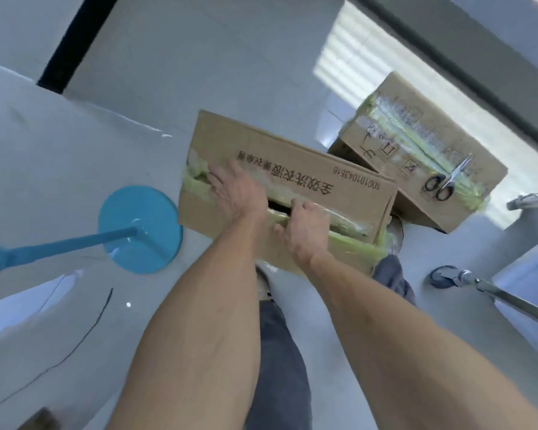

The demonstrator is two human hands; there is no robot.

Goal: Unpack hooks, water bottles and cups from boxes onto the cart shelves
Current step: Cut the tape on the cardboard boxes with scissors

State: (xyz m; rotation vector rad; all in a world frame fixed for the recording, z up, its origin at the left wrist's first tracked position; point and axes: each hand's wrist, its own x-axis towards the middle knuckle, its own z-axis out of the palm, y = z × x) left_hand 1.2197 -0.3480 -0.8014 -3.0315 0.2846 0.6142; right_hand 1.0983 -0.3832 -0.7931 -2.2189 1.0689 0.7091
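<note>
Head view: both hands (239, 193) (305, 225) at box (292, 169) seam, right grip curled into gap.

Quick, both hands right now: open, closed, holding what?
Left hand: open, fingers flat on the near box top.
Right hand: fingers curled into the box's seam gap, gripping the flap edge.

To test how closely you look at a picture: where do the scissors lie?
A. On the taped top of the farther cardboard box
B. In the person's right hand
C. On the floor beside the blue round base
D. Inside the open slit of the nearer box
A: the scissors lie on the tape-covered top of the farther cardboard box, apart from both hands, which are at the nearer box.
</note>
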